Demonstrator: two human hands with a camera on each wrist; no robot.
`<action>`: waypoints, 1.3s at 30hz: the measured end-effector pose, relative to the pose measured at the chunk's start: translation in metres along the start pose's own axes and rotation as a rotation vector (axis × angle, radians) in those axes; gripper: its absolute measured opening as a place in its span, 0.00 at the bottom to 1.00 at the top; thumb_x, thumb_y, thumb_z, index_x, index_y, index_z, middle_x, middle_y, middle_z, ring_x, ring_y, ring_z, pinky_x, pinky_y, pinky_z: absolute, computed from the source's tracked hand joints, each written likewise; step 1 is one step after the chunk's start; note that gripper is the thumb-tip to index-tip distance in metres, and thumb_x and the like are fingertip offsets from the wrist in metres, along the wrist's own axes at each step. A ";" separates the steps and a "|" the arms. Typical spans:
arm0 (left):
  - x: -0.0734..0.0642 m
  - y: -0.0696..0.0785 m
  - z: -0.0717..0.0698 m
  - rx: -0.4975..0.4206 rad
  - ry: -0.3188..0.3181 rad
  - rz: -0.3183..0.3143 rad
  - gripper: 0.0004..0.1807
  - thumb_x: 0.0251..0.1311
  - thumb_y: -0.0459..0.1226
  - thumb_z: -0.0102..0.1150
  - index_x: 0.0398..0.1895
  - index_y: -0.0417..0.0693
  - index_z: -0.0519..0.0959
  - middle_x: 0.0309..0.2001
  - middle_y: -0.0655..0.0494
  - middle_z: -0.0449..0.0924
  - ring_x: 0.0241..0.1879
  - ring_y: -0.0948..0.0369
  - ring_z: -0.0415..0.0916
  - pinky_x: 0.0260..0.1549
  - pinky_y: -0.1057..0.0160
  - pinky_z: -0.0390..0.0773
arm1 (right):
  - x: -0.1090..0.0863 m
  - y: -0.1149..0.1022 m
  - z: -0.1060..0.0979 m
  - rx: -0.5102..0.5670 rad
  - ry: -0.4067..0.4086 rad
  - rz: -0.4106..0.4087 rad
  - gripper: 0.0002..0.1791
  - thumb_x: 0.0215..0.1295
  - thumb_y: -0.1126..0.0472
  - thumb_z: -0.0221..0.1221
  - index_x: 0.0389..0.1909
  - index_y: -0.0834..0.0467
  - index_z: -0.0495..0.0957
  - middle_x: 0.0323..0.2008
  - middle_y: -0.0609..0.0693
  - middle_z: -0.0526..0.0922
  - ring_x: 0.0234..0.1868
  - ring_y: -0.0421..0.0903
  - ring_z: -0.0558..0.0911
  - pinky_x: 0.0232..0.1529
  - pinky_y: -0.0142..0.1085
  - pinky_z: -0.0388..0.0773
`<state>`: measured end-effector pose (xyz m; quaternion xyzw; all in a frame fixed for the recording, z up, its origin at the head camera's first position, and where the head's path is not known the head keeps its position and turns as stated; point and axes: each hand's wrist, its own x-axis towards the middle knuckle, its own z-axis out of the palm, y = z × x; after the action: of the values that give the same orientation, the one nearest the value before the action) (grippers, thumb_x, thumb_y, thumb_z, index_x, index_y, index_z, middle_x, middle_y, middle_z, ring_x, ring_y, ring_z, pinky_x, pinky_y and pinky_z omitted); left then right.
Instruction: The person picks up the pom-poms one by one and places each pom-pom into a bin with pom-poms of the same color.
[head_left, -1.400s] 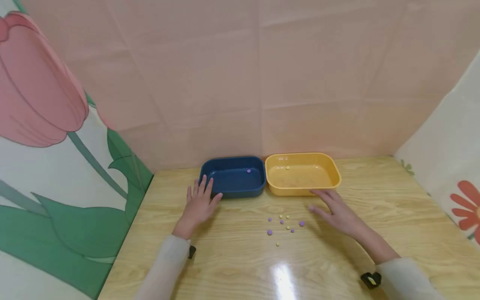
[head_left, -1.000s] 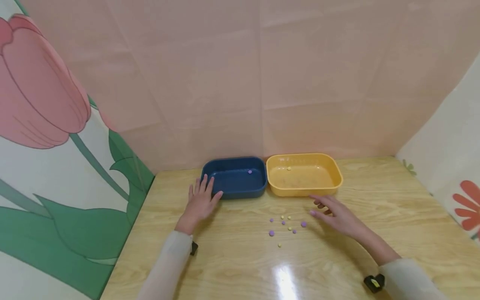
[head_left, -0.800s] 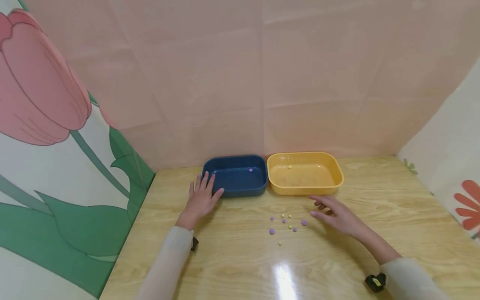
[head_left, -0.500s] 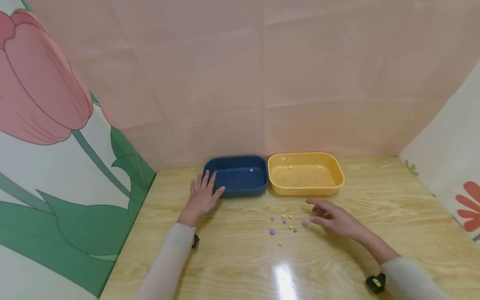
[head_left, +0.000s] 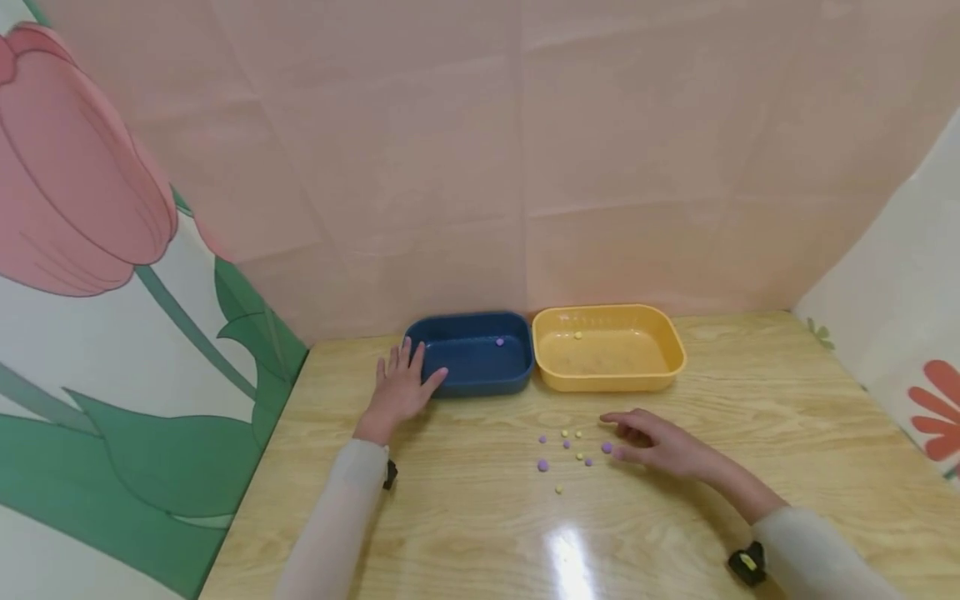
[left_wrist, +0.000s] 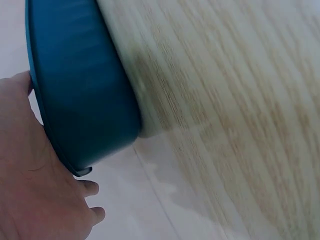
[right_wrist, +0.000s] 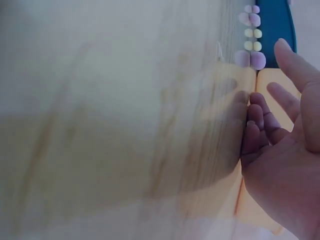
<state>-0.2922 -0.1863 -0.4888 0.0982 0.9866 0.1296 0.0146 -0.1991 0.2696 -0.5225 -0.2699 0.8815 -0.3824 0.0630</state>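
My left hand [head_left: 399,390] rests with spread fingers over the front left corner of the blue tray [head_left: 483,387]; the left wrist view has its fingers along the tray's rim. My right hand [head_left: 663,446] hovers low over the table, thumb and index finger apart, other fingers bent, nothing between them. Nearest its thumb lies a larger purple bead [head_left: 607,448], also a purple bead [right_wrist: 258,60] in the right wrist view. Left of it are scattered small purple and yellow pieces, among them another larger purple bead [head_left: 543,466] and a yellow bead [head_left: 558,490].
A yellow tray [head_left: 611,383] stands directly right of the blue one, against the pink backdrop [head_left: 420,167]. One purple bead [head_left: 500,342] lies in the blue tray, one yellow bead [head_left: 578,336] in the yellow. The wood-grain table [head_left: 465,517] extends in front.
My right hand has moved down and left from the yellow tray's front edge toward the larger purple bead, its fingers bending more. The left hand has stayed at the blue tray's corner.
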 end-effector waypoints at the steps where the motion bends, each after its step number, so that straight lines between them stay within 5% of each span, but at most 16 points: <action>1: 0.000 -0.001 0.000 -0.005 0.004 -0.001 0.49 0.71 0.70 0.26 0.83 0.47 0.44 0.82 0.40 0.32 0.80 0.40 0.30 0.73 0.34 0.36 | 0.001 0.000 0.001 -0.001 -0.002 -0.010 0.31 0.67 0.53 0.67 0.67 0.61 0.74 0.46 0.51 0.78 0.46 0.45 0.78 0.48 0.36 0.78; 17: 0.002 -0.005 -0.002 -0.028 -0.029 -0.031 0.52 0.68 0.73 0.30 0.83 0.47 0.44 0.81 0.38 0.29 0.81 0.44 0.28 0.74 0.36 0.34 | 0.008 0.001 0.007 -0.111 0.003 -0.095 0.22 0.60 0.54 0.72 0.55 0.56 0.82 0.45 0.48 0.79 0.47 0.45 0.76 0.49 0.36 0.74; 39: 0.003 0.001 -0.002 -0.014 -0.021 -0.020 0.52 0.70 0.70 0.34 0.81 0.40 0.47 0.81 0.36 0.31 0.80 0.42 0.33 0.74 0.36 0.37 | 0.012 -0.007 0.008 -0.106 0.016 -0.009 0.05 0.66 0.57 0.68 0.41 0.50 0.85 0.38 0.42 0.80 0.40 0.40 0.76 0.41 0.35 0.75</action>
<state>-0.2956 -0.1857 -0.4866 0.0898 0.9863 0.1354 0.0271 -0.2037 0.2546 -0.5219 -0.2737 0.8997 -0.3376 0.0399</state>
